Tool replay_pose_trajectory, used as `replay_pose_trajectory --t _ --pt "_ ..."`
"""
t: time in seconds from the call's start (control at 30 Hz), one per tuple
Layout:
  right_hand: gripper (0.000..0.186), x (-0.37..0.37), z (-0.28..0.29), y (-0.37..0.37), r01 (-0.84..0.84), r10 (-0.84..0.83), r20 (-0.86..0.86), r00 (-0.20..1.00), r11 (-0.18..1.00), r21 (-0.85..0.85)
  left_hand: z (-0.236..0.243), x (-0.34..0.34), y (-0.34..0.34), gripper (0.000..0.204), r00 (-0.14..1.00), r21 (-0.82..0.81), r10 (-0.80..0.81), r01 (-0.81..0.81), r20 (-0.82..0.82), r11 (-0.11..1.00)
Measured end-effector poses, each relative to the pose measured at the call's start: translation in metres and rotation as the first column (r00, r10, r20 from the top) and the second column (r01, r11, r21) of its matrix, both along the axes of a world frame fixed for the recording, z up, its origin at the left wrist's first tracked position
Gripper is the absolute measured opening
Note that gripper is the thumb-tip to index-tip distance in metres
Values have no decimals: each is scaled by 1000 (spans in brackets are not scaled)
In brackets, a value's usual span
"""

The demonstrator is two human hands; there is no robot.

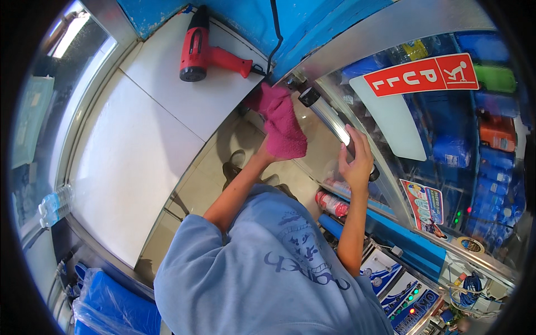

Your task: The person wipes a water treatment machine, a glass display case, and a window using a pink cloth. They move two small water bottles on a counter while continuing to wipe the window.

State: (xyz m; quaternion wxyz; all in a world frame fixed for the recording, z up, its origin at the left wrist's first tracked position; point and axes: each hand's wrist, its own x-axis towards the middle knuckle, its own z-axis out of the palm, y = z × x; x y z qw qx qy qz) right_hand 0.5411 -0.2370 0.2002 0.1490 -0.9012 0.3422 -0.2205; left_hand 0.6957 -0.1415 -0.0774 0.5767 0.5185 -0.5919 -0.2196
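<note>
The left hand [269, 154] of the person holds a magenta cloth of fluffy fabric [286, 125], which hangs over the fingers, so their exact bend is hidden. The cloth is in the air, between the white tiled counter [111, 145] and the glass door with a silver metal frame [391, 114]. The right hand [360, 159] is at the shiny metal cylindrical handle with black ends [330, 118]; its thumb and fingers lie on two sides of the bar, touching it (I cannot tell whether they are clenched around it).

On the counter, near its far corner, a red and black pistol-shaped heat gun [194, 53] lies on its side. A red rectangular sign with white marks [419, 75] is on the door. At the left edge stand clear plastic bottles [56, 206], and below them is a blue padded seat in transparent plastic wrap [117, 307].
</note>
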Motion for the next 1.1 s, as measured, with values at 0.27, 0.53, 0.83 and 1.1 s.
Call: replay_pose_trajectory --t 0.27,0.53,0.83,1.1 --pt "46 0 -1 -2 -38 39 49 998 999 -35 120 19 -26 59 906 80 145 -123 -397 989" --pt "46 2 -1 1 -20 21 52 998 999 -31 195 51 -40 28 896 -143 428 -441 -118 886" --pt "45 3 -3 5 -13 14 112 994 1000 -8 189 70 -38 25 867 -359 434 -335 245 871" --pt "43 2 -3 7 5 -1 89 996 999 -43 174 84 -47 26 917 -351 360 -285 169 892"
